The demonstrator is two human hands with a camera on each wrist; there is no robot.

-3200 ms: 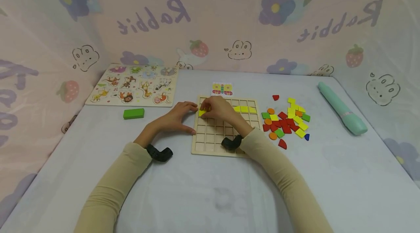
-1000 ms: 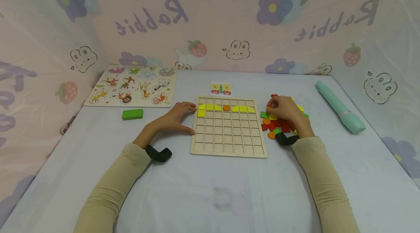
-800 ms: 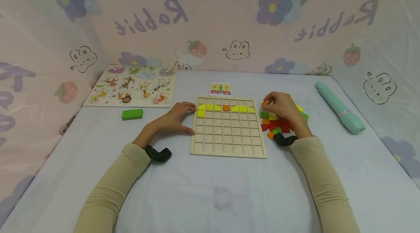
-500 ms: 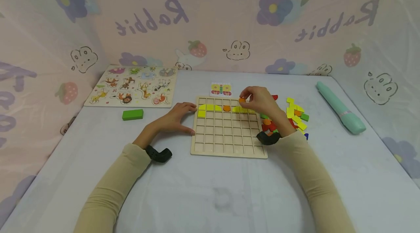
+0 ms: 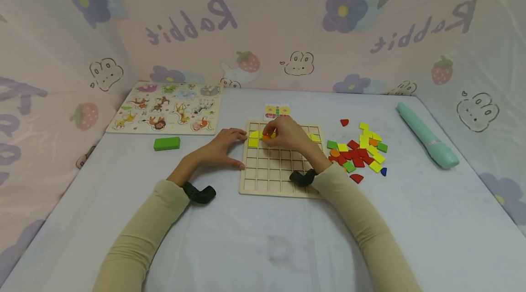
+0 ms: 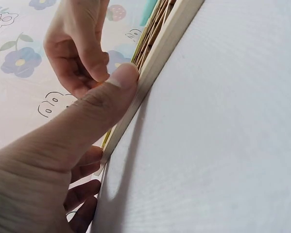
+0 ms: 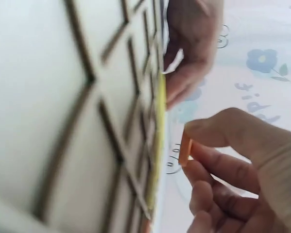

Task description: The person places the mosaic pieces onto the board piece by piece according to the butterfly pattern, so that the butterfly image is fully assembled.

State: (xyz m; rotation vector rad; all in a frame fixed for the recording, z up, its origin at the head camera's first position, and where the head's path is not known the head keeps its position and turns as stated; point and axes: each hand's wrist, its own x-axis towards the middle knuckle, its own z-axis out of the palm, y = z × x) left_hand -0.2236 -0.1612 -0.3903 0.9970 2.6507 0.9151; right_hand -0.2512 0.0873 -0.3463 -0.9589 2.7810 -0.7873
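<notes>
My right hand (image 5: 289,134) is over the upper part of a wooden grid board (image 5: 263,175), pinching an orange disc (image 7: 185,145) between thumb and fingers. In the right wrist view the disc is held on edge, apart from the board. My left hand (image 5: 219,148) rests at the board's left side, its spread thumb and fingers touching the rim. Yellow pieces (image 5: 253,142) lie in the upper rows of the grid, partly hidden by my right hand. Behind the board is a small card (image 5: 277,110) printed with a coloured butterfly pattern.
Loose red, yellow, green, orange and blue pieces (image 5: 357,155) lie right of the board. Farther right is a mint-green tapered object (image 5: 427,135). On the left are a green block (image 5: 167,143) and an animal puzzle board (image 5: 166,107). A printed curtain stands behind.
My right hand went from the yellow pieces on the board to the loose pile, took an orange disc, and carried it left over the grid. My left hand has stayed at the rim.
</notes>
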